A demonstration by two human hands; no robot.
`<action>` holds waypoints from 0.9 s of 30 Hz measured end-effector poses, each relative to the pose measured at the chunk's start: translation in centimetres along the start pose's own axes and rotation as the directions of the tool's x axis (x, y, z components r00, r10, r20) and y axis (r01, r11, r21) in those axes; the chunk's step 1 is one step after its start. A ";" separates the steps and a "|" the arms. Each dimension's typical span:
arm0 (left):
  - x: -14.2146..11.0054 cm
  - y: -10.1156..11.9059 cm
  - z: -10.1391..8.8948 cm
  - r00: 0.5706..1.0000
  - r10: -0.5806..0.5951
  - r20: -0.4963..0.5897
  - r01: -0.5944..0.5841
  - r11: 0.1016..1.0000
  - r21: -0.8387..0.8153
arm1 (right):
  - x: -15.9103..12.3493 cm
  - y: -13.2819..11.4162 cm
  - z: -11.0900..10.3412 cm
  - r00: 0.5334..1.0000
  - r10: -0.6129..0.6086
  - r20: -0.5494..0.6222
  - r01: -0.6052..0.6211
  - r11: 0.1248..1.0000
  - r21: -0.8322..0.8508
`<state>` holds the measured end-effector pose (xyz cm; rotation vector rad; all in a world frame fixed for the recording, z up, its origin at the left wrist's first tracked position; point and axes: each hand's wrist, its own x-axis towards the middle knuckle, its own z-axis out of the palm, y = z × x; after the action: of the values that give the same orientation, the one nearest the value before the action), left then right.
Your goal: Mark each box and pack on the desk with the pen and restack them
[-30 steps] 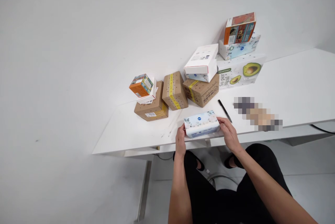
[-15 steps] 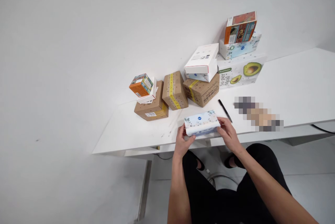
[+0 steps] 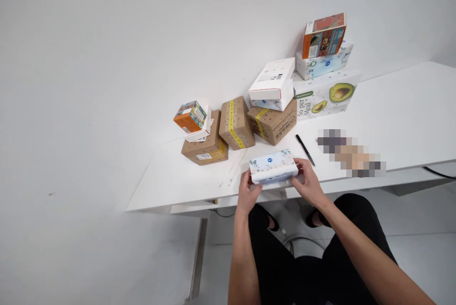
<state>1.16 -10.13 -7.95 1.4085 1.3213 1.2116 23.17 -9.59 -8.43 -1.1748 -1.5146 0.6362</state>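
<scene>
Between my two hands is a floral tissue pack (image 3: 272,166), white and pale blue with a small blue logo, at the front edge of the white table (image 3: 171,181). My left hand (image 3: 248,191) grips its left end, thumb along the near side. At the right end, my right hand (image 3: 307,182) holds it with the thumb on the near lower edge and the fingers around the far corner. Its underside is hidden, so I cannot tell whether it rests on the table. A black pen (image 3: 305,149) lies just beyond my right hand.
Behind stand three brown cartons (image 3: 237,122) with yellow tape. A white flat box (image 3: 272,78) tops one stack; a small orange box (image 3: 190,116) tops another. At right, an avocado-print box (image 3: 326,96) carries another tissue pack (image 3: 325,61) and an orange box (image 3: 325,36). A blurred patch (image 3: 351,153) covers something.
My right thumb has shifted slightly left along the tissue pack's near edge. The pack stays between both hands; the whole view has shifted a little.
</scene>
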 end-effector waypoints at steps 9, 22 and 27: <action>0.0 0.5 0.2 1.000 0.020 -0.018 -0.018 0.996 0.093 | 0.0 0.4 0.3 1.000 -0.022 -0.012 0.021 0.999 -0.034; 0.0 0.2 0.4 0.997 0.058 -0.054 -0.049 0.988 0.149 | 0.0 0.2 0.1 0.998 -0.067 -0.020 0.065 0.996 -0.064; -0.1 0.6 0.6 0.997 0.038 -0.074 -0.030 0.995 0.099 | -0.2 0.4 -0.1 0.995 -0.097 -0.023 0.095 0.994 -0.061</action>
<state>1.83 -10.23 -7.43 1.4716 1.4309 1.2488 23.36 -9.59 -8.82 -1.1434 -1.5672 0.5119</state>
